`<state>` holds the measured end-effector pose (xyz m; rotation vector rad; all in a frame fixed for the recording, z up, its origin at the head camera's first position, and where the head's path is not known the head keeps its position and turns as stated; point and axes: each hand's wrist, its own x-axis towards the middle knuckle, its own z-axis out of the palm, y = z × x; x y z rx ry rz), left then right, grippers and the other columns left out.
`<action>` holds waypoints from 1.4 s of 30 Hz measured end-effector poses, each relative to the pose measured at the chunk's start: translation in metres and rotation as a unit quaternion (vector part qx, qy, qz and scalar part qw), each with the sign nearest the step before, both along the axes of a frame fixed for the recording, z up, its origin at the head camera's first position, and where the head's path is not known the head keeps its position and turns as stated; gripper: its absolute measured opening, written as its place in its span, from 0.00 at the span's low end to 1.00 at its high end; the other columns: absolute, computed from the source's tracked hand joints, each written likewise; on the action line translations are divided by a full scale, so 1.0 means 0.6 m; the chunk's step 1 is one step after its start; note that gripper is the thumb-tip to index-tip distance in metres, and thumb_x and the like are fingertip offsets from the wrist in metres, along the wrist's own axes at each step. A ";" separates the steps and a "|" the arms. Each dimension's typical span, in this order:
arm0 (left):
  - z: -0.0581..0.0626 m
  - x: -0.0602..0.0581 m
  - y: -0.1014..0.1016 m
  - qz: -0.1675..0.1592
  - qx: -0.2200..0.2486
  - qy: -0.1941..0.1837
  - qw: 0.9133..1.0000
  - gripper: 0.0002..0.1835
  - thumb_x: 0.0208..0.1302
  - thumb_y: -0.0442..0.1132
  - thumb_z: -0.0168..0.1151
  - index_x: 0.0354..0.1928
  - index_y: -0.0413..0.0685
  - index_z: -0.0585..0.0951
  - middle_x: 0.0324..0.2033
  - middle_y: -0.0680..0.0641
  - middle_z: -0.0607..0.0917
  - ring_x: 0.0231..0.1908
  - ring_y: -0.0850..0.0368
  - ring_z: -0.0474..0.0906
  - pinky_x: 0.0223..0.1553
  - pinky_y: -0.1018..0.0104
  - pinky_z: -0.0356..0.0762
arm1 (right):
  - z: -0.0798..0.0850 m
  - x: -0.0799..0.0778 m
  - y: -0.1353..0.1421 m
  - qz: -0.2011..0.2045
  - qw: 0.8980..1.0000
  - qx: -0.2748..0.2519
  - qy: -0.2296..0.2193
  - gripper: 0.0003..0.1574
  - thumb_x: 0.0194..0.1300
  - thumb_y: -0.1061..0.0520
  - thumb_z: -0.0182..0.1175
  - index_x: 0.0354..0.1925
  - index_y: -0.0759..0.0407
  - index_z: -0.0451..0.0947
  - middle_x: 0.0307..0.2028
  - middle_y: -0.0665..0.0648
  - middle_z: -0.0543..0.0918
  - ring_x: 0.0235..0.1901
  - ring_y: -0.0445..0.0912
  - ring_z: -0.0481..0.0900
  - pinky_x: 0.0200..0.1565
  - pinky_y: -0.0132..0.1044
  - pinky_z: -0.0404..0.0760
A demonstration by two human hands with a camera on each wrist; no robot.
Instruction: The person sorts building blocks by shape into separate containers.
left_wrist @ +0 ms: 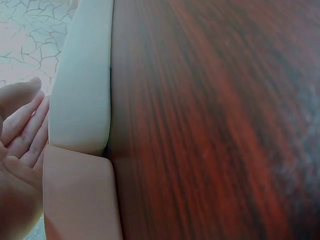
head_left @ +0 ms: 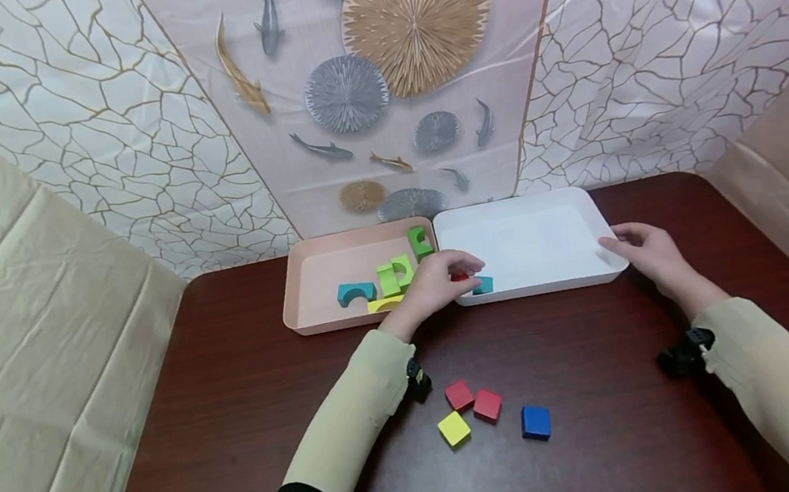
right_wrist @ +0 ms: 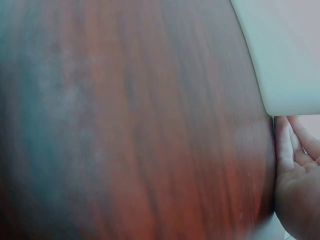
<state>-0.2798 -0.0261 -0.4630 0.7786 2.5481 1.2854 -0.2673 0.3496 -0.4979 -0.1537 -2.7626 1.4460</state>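
My left hand reaches over the near left corner of the white tray, its thumb and fingers apart. Partly hidden between them is a red block. Beside the thumb, a teal block lies inside the tray. In the left wrist view the same hand shows loosely spread fingers behind the tray walls, which hide the blocks. At the tray's right side, my right hand holds the rim, thumb over the edge. Its fingers lie along the outer wall in the right wrist view.
Left of the white tray, touching it, a pink tray contains teal, yellow and several green shaped blocks. On the brown table nearer me lie two red cubes, a yellow cube and a blue cube. A patterned cloth backs the table.
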 end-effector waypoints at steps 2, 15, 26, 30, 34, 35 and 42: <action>0.000 0.000 0.000 0.000 0.003 0.000 1.000 0.15 0.72 0.36 0.70 0.57 0.40 0.87 0.51 0.43 0.91 0.51 0.51 0.86 0.54 0.67 0.84 | 0.000 0.001 -0.001 0.001 1.000 0.000 0.000 0.42 0.79 0.42 0.59 0.70 0.78 0.70 0.60 0.72 0.76 0.37 0.23 0.69 0.37 0.15 0.73; 0.007 0.009 -0.003 -0.001 0.027 0.006 1.000 0.15 0.73 0.37 0.69 0.58 0.40 0.87 0.49 0.43 0.91 0.49 0.51 0.86 0.47 0.74 0.83 | 0.000 0.000 0.002 0.003 1.000 -0.001 -0.015 0.45 0.80 0.41 0.57 0.72 0.78 0.67 0.66 0.77 0.74 0.39 0.26 0.69 0.37 0.14 0.72; 0.017 0.028 -0.016 -0.008 0.044 0.015 0.999 0.15 0.73 0.36 0.69 0.58 0.38 0.87 0.51 0.42 0.91 0.50 0.50 0.86 0.53 0.71 0.83 | -0.002 0.001 0.004 0.005 1.000 -0.004 -0.012 0.44 0.80 0.41 0.57 0.71 0.78 0.67 0.65 0.78 0.74 0.38 0.24 0.69 0.37 0.14 0.72; 0.021 0.036 -0.022 -0.012 0.052 0.012 0.999 0.14 0.73 0.35 0.69 0.57 0.38 0.87 0.49 0.41 0.90 0.48 0.50 0.85 0.53 0.69 0.84 | -0.002 0.001 0.003 0.005 1.000 -0.005 -0.009 0.44 0.80 0.42 0.57 0.71 0.79 0.67 0.64 0.77 0.74 0.38 0.23 0.68 0.37 0.14 0.73; 0.020 0.042 -0.027 -0.014 0.054 0.014 0.998 0.13 0.73 0.35 0.69 0.55 0.40 0.88 0.46 0.42 0.90 0.45 0.52 0.84 0.51 0.70 0.84 | -0.001 0.001 0.003 0.005 1.000 -0.007 -0.008 0.44 0.80 0.42 0.57 0.71 0.79 0.67 0.64 0.78 0.74 0.37 0.23 0.69 0.37 0.14 0.73; 0.020 0.044 -0.028 -0.016 0.054 0.016 0.998 0.13 0.73 0.35 0.69 0.55 0.40 0.88 0.46 0.42 0.90 0.45 0.53 0.84 0.51 0.70 0.84 | -0.001 0.001 0.003 0.005 1.000 -0.007 -0.008 0.44 0.80 0.42 0.57 0.71 0.79 0.67 0.64 0.78 0.74 0.37 0.22 0.69 0.37 0.14 0.73; 0.014 0.059 -0.034 -0.029 0.064 0.026 0.997 0.12 0.72 0.33 0.69 0.55 0.39 0.88 0.48 0.42 0.90 0.46 0.52 0.85 0.53 0.65 0.86 | -0.001 0.001 0.002 0.006 1.000 -0.006 -0.006 0.44 0.80 0.42 0.58 0.71 0.79 0.67 0.64 0.77 0.75 0.37 0.22 0.69 0.37 0.14 0.73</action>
